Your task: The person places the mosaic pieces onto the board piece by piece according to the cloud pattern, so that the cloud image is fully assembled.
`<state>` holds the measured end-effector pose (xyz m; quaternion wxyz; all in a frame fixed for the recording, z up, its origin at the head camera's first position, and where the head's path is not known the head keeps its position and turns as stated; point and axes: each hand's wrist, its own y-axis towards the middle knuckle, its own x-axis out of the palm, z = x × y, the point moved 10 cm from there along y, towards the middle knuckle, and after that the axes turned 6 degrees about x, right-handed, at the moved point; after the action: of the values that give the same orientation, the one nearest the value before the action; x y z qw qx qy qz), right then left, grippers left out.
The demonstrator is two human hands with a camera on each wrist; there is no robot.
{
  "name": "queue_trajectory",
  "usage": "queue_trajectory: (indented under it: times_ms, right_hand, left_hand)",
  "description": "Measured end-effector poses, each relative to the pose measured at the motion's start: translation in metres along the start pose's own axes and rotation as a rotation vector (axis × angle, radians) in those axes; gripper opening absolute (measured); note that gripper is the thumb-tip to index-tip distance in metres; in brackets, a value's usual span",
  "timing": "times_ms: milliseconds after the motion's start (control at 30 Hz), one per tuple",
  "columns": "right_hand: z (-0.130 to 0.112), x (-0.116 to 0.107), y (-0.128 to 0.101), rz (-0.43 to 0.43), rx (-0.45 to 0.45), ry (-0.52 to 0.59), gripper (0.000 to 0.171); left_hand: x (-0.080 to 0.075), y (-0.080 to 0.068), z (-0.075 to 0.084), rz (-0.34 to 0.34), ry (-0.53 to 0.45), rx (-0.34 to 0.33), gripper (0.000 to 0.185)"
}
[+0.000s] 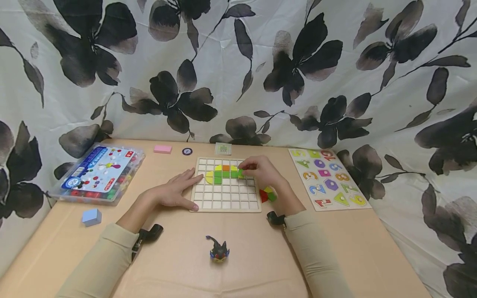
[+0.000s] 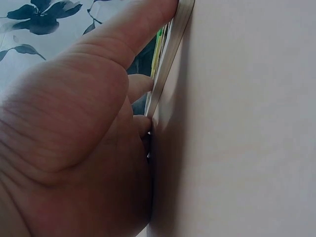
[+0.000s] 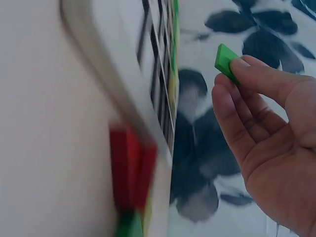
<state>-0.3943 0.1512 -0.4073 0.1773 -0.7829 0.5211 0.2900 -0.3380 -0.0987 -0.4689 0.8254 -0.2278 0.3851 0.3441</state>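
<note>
Green tile [image 3: 225, 62]: is pinched between thumb and fingertips of the right hand [image 1: 263, 171], over the upper right part of the white grid board [image 1: 222, 205]. Shows apart from the board's face in the right wrist view.

Left hand [image 1: 174, 192]: grips nothing, rests along the board's left side with fingers stretched out and spread. Touches the board with the index fingertip at the upper left and with the thumb near the lower left corner.

Laid in the upper part of the grid: several green squares [image 1: 225, 174], an orange square [image 1: 225, 167] and yellow pieces [image 1: 210, 180], some with rounded edges. Just beside the board's right edge, near the right wrist: a small cluster of a red piece [image 1: 263, 196], a yellow piece [image 1: 268, 189] and a green piece [image 1: 272, 196], partly blurred in the right wrist view.

Farther right on the wooden table [image 1: 179, 256]: a white number board [image 1: 329, 194] with coloured numerals and shapes. To the left: a clear plastic box [image 1: 97, 174] with a blue and white label, and a light blue block [image 1: 91, 217] near its front corner. Along the back: a pink block [image 1: 162, 149], a dark round disc [image 1: 187, 151] and a small pale square [image 1: 223, 149]. Toward the front, between the forearms: a dark toy figure [image 1: 219, 251] with a curved tail. Behind everything: a white cloth [image 1: 228, 54] printed with dark flowers.
</note>
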Motion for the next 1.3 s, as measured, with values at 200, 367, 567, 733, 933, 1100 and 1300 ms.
queue_trajectory:
  times_ms: [200,367,567,733,933,1100,1300]
  right_hand:
    - [-0.02,0.032,0.009,-0.046,-0.093,-0.036,0.019]
    - [-0.027,0.048,0.013,-0.063,-0.101,-0.086,0.017]
    - [-0.026,0.058,0.016,-0.069,-0.082,-0.148,0.016]
    - [-0.027,0.061,0.016,-0.068,-0.088,-0.17,0.016]
    - [-0.028,0.062,0.016,-0.057,-0.093,-0.196,0.015]
    - [-0.026,0.064,0.016,-0.066,-0.081,-0.234,0.018]
    - [-0.026,0.069,0.018,-0.088,-0.104,-0.314,0.021]
  left_hand:
    - [0.0,-0.001,0.0,-0.004,-0.007,-0.009,0.112]
    - [0.0,0.0,0.0,-0.009,-0.003,-0.007,0.111]
    - [-0.001,-0.001,0.001,-0.007,-0.006,-0.009,0.111]
    - [-0.001,-0.001,0.003,-0.002,-0.012,0.003,0.111]
    - [-0.001,-0.001,0.001,0.001,-0.016,0.007,0.111]
    - [0.0,-0.001,0.001,0.002,-0.012,0.012,0.111]
    - [0.0,-0.001,0.0,-0.002,-0.009,0.01,0.111]
